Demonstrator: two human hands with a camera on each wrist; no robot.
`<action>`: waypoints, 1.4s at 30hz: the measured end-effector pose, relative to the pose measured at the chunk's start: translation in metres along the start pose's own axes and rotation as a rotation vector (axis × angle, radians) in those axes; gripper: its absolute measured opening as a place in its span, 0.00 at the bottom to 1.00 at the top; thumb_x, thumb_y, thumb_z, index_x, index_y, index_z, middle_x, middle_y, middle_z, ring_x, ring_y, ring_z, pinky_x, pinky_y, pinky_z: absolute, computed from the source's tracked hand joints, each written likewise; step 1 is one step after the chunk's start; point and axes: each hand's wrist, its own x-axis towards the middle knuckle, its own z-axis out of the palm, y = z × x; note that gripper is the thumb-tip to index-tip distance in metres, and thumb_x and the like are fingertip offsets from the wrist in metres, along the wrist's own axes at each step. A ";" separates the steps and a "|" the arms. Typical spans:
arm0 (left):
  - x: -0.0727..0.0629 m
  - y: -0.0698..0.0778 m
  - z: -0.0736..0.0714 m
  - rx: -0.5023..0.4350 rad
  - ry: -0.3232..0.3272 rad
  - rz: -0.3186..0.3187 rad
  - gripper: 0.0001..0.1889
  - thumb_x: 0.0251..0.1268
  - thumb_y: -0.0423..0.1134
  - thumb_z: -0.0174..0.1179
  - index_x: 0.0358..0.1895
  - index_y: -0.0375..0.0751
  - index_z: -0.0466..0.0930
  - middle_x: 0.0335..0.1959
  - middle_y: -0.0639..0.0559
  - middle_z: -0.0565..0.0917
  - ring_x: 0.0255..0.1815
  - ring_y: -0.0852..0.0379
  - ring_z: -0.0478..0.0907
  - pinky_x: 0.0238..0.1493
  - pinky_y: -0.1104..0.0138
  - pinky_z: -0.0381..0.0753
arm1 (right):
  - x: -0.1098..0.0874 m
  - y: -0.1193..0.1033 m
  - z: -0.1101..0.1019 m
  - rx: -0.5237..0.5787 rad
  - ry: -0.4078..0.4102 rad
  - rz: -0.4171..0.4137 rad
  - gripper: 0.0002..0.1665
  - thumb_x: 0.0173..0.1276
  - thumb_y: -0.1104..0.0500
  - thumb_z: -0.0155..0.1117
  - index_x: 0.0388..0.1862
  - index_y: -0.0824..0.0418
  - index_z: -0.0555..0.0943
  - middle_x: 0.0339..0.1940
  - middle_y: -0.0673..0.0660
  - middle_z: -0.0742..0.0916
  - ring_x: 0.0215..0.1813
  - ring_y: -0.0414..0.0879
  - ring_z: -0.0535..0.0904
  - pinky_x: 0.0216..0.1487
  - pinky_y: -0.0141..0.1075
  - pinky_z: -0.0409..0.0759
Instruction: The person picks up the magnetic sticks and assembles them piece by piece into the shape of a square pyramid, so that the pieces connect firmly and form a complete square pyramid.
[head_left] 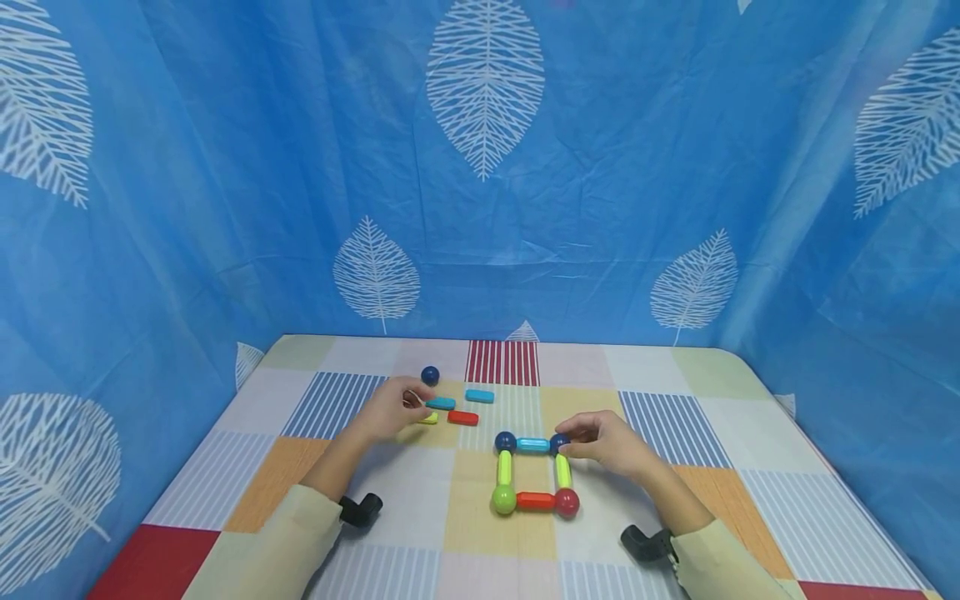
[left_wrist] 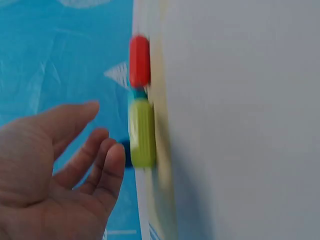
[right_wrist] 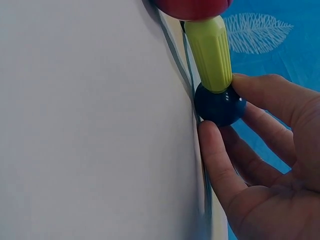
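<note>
A square of magnetic sticks and balls lies flat on the table. Its corners are a dark blue ball point(head_left: 506, 442), a second dark blue ball point(head_left: 558, 443), a green ball point(head_left: 504, 500) and a red ball point(head_left: 567, 502). Light blue point(head_left: 533, 445), red point(head_left: 536, 501) and two yellow-green sticks join them. My right hand point(head_left: 609, 443) pinches the far right dark blue ball point(right_wrist: 220, 106) between thumb and fingers. My left hand point(head_left: 393, 410) hovers beside a loose yellow-green stick point(left_wrist: 143, 134), thumb and fingers apart with nothing between them.
Around the left hand lie a loose red stick point(head_left: 463, 418), a light blue stick point(head_left: 441, 403), another light blue stick point(head_left: 480, 396) and a dark blue ball point(head_left: 430, 375). A patchwork cloth point(head_left: 405, 517) covers the table. Blue leaf-print curtains point(head_left: 600, 183) enclose it.
</note>
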 end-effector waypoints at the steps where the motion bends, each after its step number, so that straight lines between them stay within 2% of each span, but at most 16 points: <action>1: 0.001 -0.002 -0.002 0.030 -0.010 0.005 0.08 0.63 0.30 0.69 0.45 0.37 0.88 0.42 0.45 0.86 0.40 0.54 0.80 0.41 0.64 0.81 | 0.000 0.000 0.000 0.000 0.000 0.000 0.17 0.64 0.58 0.75 0.52 0.58 0.88 0.47 0.55 0.90 0.46 0.47 0.82 0.45 0.34 0.83; 7: 0.005 -0.003 -0.006 0.210 -0.088 0.025 0.10 0.58 0.29 0.72 0.43 0.42 0.89 0.40 0.50 0.85 0.43 0.53 0.80 0.50 0.57 0.83 | 0.000 -0.001 0.001 -0.006 0.010 0.022 0.16 0.64 0.59 0.75 0.51 0.57 0.88 0.47 0.54 0.90 0.46 0.47 0.82 0.46 0.35 0.82; 10: 0.005 -0.002 -0.004 0.249 -0.099 0.001 0.11 0.57 0.29 0.72 0.43 0.44 0.89 0.41 0.52 0.85 0.45 0.54 0.80 0.54 0.55 0.83 | 0.001 -0.001 0.002 0.001 0.017 0.028 0.16 0.64 0.59 0.75 0.50 0.57 0.88 0.46 0.54 0.90 0.46 0.47 0.82 0.46 0.36 0.82; 14: 0.005 -0.003 -0.001 0.255 -0.092 -0.018 0.11 0.57 0.28 0.72 0.43 0.44 0.89 0.41 0.53 0.85 0.45 0.55 0.80 0.56 0.55 0.83 | 0.002 0.000 0.002 0.020 0.027 0.035 0.16 0.63 0.59 0.75 0.50 0.58 0.88 0.46 0.55 0.90 0.46 0.47 0.82 0.46 0.35 0.82; 24: 0.008 -0.008 -0.001 0.227 -0.113 -0.008 0.11 0.58 0.27 0.71 0.42 0.45 0.90 0.40 0.53 0.85 0.43 0.55 0.78 0.55 0.55 0.82 | 0.004 0.002 0.001 0.023 0.034 0.039 0.16 0.63 0.59 0.75 0.50 0.58 0.88 0.45 0.55 0.91 0.45 0.47 0.82 0.45 0.35 0.82; 32: 0.009 -0.009 -0.001 0.249 -0.139 0.028 0.13 0.59 0.24 0.68 0.45 0.44 0.90 0.42 0.53 0.86 0.43 0.56 0.78 0.53 0.56 0.83 | 0.003 0.000 0.000 0.064 0.000 0.006 0.18 0.65 0.59 0.74 0.53 0.62 0.87 0.48 0.59 0.90 0.46 0.47 0.82 0.44 0.35 0.82; 42: 0.006 -0.009 -0.001 0.254 -0.146 0.034 0.14 0.60 0.26 0.68 0.46 0.46 0.89 0.42 0.54 0.86 0.43 0.56 0.78 0.54 0.56 0.82 | 0.003 0.002 -0.002 0.044 0.001 0.027 0.18 0.64 0.57 0.75 0.52 0.59 0.87 0.47 0.56 0.90 0.46 0.47 0.82 0.45 0.35 0.83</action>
